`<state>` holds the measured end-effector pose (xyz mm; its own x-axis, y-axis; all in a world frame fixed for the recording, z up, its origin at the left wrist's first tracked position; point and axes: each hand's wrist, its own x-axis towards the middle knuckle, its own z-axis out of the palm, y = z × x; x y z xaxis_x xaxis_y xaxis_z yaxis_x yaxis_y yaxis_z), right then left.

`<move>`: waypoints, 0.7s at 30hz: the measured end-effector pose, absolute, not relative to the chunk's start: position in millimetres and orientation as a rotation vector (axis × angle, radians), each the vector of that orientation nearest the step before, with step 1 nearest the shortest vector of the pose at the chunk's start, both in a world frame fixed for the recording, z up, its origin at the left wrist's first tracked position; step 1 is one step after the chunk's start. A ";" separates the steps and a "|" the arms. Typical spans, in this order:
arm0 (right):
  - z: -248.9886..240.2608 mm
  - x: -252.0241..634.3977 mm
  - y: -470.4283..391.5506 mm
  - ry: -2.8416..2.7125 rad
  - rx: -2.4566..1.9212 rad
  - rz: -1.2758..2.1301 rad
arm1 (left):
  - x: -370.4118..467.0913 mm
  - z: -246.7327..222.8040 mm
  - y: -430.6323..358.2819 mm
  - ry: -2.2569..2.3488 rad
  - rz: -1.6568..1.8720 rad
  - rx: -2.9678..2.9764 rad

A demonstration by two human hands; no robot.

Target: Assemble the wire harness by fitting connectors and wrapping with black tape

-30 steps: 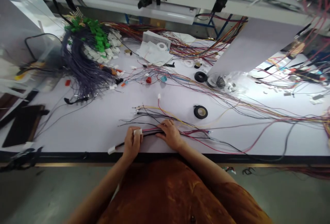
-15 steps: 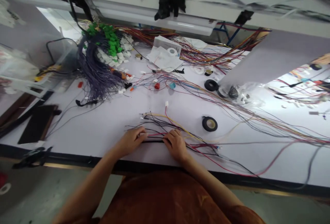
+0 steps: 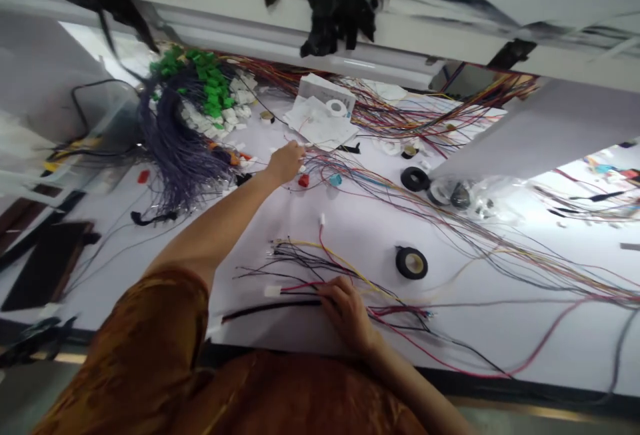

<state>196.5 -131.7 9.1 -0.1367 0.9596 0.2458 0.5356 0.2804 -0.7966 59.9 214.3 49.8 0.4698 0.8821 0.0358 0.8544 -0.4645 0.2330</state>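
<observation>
My right hand (image 3: 346, 309) rests at the front of the table, its fingers closed over a bundle of wires. From under it, to the left, run a thick black cable (image 3: 270, 308) and a red and a black wire that end in a white connector (image 3: 273, 291). Thin black wires and a yellow wire (image 3: 320, 245) lie just beyond, beside a red wire with a small white plug (image 3: 322, 220). Stretched forward, my left hand (image 3: 287, 163) is at the end of a long strand of coloured wires (image 3: 380, 185). Its fingers are bent together; what they pinch, if anything, is hidden.
Right of the bundle lies a roll of black tape (image 3: 411, 263). A red connector (image 3: 303, 181) and a blue connector (image 3: 335, 180) are near my left hand. Purple wires (image 3: 170, 141) with green connectors are heaped at the left. A shelf (image 3: 225, 1) crosses overhead.
My left hand has left the white connector and moved forward to the coloured wires. The black cable's left end now lies free. My right hand stays on the bundle.
</observation>
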 end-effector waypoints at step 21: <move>36.7 440.7 -98.9 -1.200 -2.268 0.003 | 90.6 44.4 236.9 1.432 -0.181 2.732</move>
